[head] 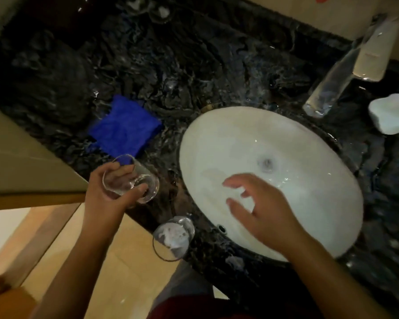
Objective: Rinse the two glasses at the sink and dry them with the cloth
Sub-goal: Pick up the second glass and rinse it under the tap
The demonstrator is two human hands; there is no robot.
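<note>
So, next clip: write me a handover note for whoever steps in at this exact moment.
Left hand grips one glass, tilted, above the counter left of the sink.
Right hand is open, holding nothing, over the basin.
Second glass stands on the counter's front edge.
Blue cloth lies on the counter, untouched.
No water visibly runs from the faucet.
Whether either glass is rinsed cannot be told; drying both glasses remains.

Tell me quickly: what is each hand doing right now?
Left hand: grips a glass.
Right hand: open, holding nothing, over the sink.
</note>
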